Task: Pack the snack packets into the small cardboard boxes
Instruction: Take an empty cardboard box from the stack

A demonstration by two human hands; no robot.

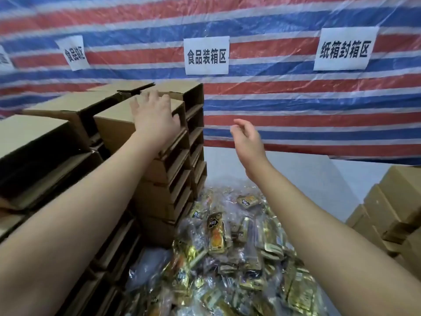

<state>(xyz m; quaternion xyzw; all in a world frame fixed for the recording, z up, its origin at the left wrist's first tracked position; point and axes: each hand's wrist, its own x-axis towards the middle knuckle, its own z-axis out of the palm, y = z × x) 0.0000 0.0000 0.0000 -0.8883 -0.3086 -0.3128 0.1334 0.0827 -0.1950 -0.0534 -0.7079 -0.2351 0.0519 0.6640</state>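
Small brown cardboard boxes are stacked in tall columns on the left. My left hand [155, 115] lies flat with spread fingers on the top box [114, 120] of the nearest column. My right hand [247, 139] hangs in the air to the right of that column, fingers loosely bent, holding nothing. Below both arms lies a heap of gold and black snack packets [227, 247] in clear wrapping; one packet [216, 233] stands out near the middle.
More box columns [196, 137] stand behind, against a red, white and blue striped tarp with three paper signs. Another stack of boxes [387, 208] sits at the right edge. A white table surface [303, 179] shows beyond the packets.
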